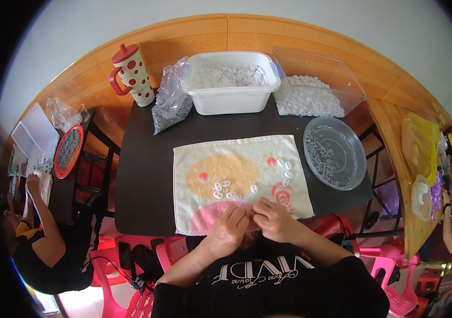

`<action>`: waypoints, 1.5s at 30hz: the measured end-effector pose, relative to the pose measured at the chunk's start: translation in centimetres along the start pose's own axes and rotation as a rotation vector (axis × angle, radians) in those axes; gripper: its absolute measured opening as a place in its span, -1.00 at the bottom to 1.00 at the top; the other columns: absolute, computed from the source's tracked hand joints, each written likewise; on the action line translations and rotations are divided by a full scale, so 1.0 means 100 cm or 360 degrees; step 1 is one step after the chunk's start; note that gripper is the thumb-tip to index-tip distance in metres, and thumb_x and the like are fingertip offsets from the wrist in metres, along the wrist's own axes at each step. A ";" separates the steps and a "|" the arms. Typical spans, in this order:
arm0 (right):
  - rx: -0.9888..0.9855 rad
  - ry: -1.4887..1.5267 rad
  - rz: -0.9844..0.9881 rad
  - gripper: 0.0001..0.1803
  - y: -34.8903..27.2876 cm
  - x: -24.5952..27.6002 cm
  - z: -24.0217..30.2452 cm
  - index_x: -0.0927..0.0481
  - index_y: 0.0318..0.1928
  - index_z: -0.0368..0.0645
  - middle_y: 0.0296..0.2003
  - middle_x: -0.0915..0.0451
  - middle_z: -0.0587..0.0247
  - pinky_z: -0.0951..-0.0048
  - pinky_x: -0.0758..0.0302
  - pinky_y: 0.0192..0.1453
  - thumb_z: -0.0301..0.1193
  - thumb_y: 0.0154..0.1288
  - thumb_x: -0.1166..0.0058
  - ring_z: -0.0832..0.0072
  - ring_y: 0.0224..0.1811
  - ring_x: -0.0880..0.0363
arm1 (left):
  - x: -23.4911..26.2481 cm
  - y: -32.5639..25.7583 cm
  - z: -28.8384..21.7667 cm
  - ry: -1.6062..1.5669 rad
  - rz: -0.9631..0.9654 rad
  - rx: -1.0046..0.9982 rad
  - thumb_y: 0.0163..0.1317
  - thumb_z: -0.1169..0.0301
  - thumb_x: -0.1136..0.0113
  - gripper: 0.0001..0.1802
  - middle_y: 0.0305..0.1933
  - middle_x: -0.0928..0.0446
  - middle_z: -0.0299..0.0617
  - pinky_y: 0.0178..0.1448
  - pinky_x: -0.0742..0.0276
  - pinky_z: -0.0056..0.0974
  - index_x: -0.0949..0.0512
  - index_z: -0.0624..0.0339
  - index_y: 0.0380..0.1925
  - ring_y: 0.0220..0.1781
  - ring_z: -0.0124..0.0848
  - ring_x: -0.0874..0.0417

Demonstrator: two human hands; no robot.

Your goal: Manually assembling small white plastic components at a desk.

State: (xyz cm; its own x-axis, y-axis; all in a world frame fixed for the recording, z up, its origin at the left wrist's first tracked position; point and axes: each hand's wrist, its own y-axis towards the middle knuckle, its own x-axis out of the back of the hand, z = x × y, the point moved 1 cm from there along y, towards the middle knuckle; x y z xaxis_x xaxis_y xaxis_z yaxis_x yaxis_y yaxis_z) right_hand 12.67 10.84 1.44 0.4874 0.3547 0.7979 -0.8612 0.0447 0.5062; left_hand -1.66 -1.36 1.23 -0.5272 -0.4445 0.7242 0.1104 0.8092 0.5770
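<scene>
My left hand (229, 229) and my right hand (272, 219) meet over the front edge of a pale towel (236, 148), fingertips pinched close together. Whatever sits between the fingers is too small and covered to make out. Just beyond my left hand lies a loose cluster of small white oval plastic pieces (224, 190), each with a dark slot or mark. A single white oval piece (254, 188) rests apart from them, beyond my right hand. Several more ovals (288, 174) form a short row near the towel's right side.
Along the back stand a spotted tumbler (135, 77), a bag of small grey pieces (170, 108), a white tub (231, 100) and a clear box (311, 100) of white pieces. A round clear tub (354, 159) holds grey pieces at right. Other people work at both sides.
</scene>
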 end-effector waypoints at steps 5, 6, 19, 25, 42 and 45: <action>0.0050 0.0023 -0.0080 -0.83 -0.001 -0.002 0.004 -0.45 -0.44 -0.23 -0.32 -0.39 0.16 0.26 -0.50 -0.31 -0.55 -0.16 -0.09 0.19 -0.23 -0.48 | -0.002 -0.003 -0.003 -0.0061 -0.0040 0.0025 -0.17 0.72 -0.18 -0.70 -0.23 -0.53 0.10 -0.18 -0.56 -0.07 -0.54 0.47 -0.32 -0.25 0.00 -0.57; 0.0054 0.0053 -0.0098 -0.83 0.000 -0.003 0.004 -0.45 -0.43 -0.24 -0.35 -0.39 0.14 0.24 -0.50 -0.30 -0.58 -0.15 -0.09 0.16 -0.25 -0.48 | -0.003 -0.003 -0.002 -0.0046 -0.0046 0.0024 -0.17 0.72 -0.18 -0.70 -0.23 -0.53 0.10 -0.18 -0.56 -0.07 -0.54 0.47 -0.32 -0.25 0.00 -0.57; -0.0689 0.1130 -0.0203 -0.79 -0.001 -0.008 -0.020 -0.61 -0.29 -0.33 -0.43 -0.66 0.24 0.53 -0.50 -0.24 -0.77 0.14 0.05 0.63 -0.34 -0.59 | -0.005 -0.001 0.002 -0.0282 -0.0228 0.0378 0.03 0.64 -0.29 -0.59 -0.25 -0.59 0.04 -0.11 -0.57 -0.11 -0.58 0.37 -0.04 -0.19 -0.02 -0.62; -0.0709 0.1183 -0.0259 -0.87 -0.001 -0.004 -0.018 -0.61 -0.31 -0.32 -0.43 -0.65 0.34 0.57 -0.49 -0.25 -0.73 0.21 -0.04 0.70 -0.34 -0.56 | -0.002 0.002 -0.006 -0.0166 -0.0214 0.0271 0.04 0.62 -0.27 -0.61 -0.22 -0.56 0.05 -0.11 -0.56 -0.10 -0.56 0.45 -0.06 -0.19 0.00 -0.59; -0.0721 0.1220 -0.0059 -0.84 -0.001 -0.001 -0.022 -0.55 -0.35 -0.35 -0.35 -0.66 0.23 0.58 -0.47 -0.23 -0.83 0.13 -0.04 0.60 -0.34 -0.60 | -0.007 -0.003 -0.005 0.0091 -0.0055 0.0136 -0.04 0.64 -0.15 -0.62 -0.27 -0.47 0.02 -0.24 -0.58 -0.09 -0.50 0.45 -0.13 -0.26 -0.04 -0.55; -0.0667 0.1184 -0.0053 -0.84 0.002 0.004 -0.020 -0.54 -0.37 -0.35 -0.36 -0.66 0.18 0.57 -0.47 -0.25 -0.83 0.11 -0.04 0.55 -0.36 -0.63 | -0.007 -0.002 -0.005 0.0090 -0.0045 0.0128 -0.05 0.64 -0.15 -0.64 -0.28 -0.46 0.00 -0.31 -0.56 -0.12 -0.51 0.44 -0.15 -0.28 -0.06 -0.55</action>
State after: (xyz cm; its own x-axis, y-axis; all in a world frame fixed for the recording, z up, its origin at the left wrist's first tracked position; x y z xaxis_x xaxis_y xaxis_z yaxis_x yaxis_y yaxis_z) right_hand 12.39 12.87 1.15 0.4184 0.8614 0.2879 -0.9017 0.3558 0.2458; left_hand -0.89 -1.37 0.82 -0.4808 -0.4867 0.7294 0.0271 0.8232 0.5672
